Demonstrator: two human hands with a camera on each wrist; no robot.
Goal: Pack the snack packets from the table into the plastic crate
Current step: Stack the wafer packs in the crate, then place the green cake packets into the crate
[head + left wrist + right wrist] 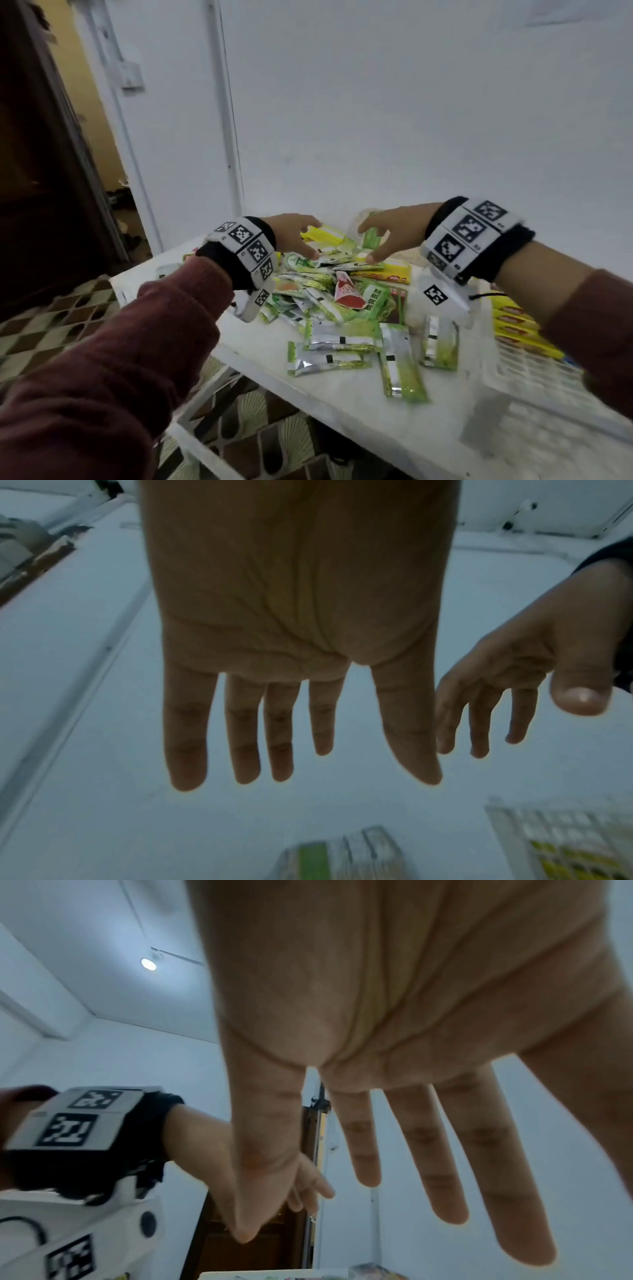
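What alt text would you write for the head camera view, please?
Two open hands, left hand and right hand, reach over a heap of green snack packets on a white table. A white plastic crate with yellow packets inside stands at the right.

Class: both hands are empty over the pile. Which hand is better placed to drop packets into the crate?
Right hand: the plastic crate lies on its side of the snack packets; the left hand would cross over.
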